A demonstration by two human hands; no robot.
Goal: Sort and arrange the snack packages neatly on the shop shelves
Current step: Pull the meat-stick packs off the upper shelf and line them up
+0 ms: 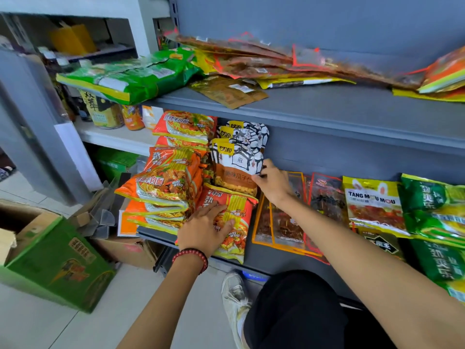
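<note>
At centre frame, on the lower grey shelf (273,260), I am pressing my left hand (205,229), fingers spread flat, on a glossy orange yellow-striped noodle packet (236,220), while my right hand (273,183) is pinching the edge of a white-and-brown seed pouch (239,170).

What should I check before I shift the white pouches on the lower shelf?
1. Left hand flat on the front noodle pack, steadying it: ok.
2. Right hand at the white pouches' right edge, firm grip: cannot tell.
3. White pouches upright, overlapping in a row: ok.
4. Front noodle pack fully on the lower shelf: not ok, it seems to overhang the front edge.
5. Noodle stack squared up: not ok, packs tilted and fanned.
6. Upper shelf pile sorted: not ok, loose heap.
</note>
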